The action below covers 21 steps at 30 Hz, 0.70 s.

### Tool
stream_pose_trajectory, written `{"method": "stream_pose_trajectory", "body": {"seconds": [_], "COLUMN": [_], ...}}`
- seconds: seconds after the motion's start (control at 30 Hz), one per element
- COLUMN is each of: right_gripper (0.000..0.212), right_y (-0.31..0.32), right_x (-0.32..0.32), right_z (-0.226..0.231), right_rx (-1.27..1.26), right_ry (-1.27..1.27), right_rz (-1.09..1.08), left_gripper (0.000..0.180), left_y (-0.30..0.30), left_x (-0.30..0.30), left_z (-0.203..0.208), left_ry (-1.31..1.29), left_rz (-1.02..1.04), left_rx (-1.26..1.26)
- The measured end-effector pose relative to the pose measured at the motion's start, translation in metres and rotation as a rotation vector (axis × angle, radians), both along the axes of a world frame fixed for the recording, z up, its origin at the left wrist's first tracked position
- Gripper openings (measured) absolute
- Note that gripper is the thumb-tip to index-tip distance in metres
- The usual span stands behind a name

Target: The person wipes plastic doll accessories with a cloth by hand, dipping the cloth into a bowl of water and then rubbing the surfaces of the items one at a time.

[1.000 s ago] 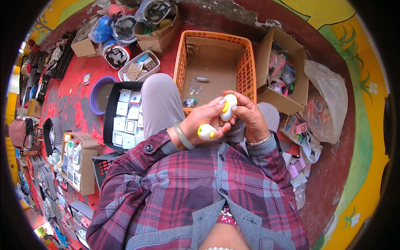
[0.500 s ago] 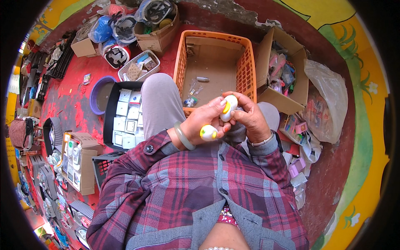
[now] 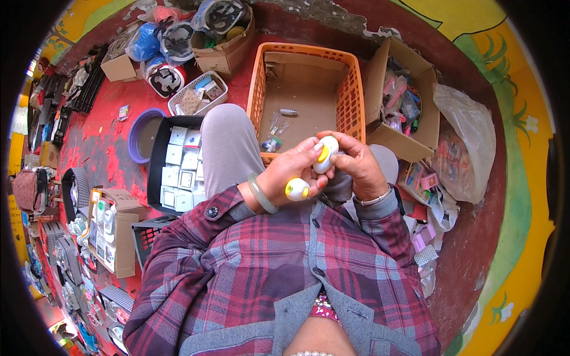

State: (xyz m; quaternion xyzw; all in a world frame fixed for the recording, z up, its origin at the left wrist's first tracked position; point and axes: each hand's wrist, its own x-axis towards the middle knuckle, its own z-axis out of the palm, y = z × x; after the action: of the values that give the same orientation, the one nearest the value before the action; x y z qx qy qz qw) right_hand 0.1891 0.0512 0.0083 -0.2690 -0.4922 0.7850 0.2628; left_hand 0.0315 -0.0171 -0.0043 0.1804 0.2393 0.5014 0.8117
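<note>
White and yellow is the rounded piece [image 3: 325, 154] that we see near the orange basket [image 3: 256, 98], pinched from one side by the left hand [image 3: 286, 172] and from the other side by the right hand [image 3: 362, 169]. A second white-and-yellow piece [image 3: 297, 189] we see at the left hand, nearer to the plaid jacket [image 3: 255, 255], but we cannot tell exactly how it is gripped.
</note>
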Motion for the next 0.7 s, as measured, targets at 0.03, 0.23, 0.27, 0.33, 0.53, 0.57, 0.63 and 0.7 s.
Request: {"method": "stream_pose_trajectory", "body": {"seconds": [0.03, 0.23, 0.27, 0.33, 0.53, 0.57, 0.63, 0.7], "right_gripper": [0.041, 0.035, 0.034, 0.031, 0.033, 0.033, 0.034, 0.038], "right_y": [-0.001, -0.001, 0.001, 0.004, 0.041, 0.039, 0.029, 0.020], "right_x": [0.000, 0.001, 0.004, 0.005, 0.034, 0.032, 0.025, 0.018], "right_z": [0.001, 0.003, -0.001, -0.002, 0.004, 0.018, 0.043, 0.038], "right_rx": [0.015, -0.019, -0.044, -0.048, -0.120, -0.125, -0.138, -0.043], "right_ry": [-0.007, -0.003, 0.023, 0.044, 0.119, 0.176, 0.298, 0.246], "right_rz": [-0.004, 0.013, 0.036, -0.012, -0.398, -0.388, -0.372, -0.310], "left_gripper": [0.030, 0.032, 0.033, 0.034, 0.033, 0.035, 0.037, 0.039], "left_y": [0.000, 0.000, -0.001, 0.000, 0.006, 0.007, 0.007, 0.007], "left_x": [-0.001, 0.000, 0.001, 0.000, -0.012, -0.014, -0.013, -0.011], "left_z": [0.000, -0.001, 0.001, 0.002, -0.012, -0.014, -0.010, -0.007], "left_ry": [-0.002, 0.012, 0.014, -0.006, -0.138, -0.211, -0.129, -0.088], "left_rz": [0.000, -0.020, -0.025, -0.020, 0.069, 0.040, 0.037, 0.026], "left_rx": [-0.006, 0.037, 0.031, 0.017, -0.048, -0.017, 0.012, 0.043]}}
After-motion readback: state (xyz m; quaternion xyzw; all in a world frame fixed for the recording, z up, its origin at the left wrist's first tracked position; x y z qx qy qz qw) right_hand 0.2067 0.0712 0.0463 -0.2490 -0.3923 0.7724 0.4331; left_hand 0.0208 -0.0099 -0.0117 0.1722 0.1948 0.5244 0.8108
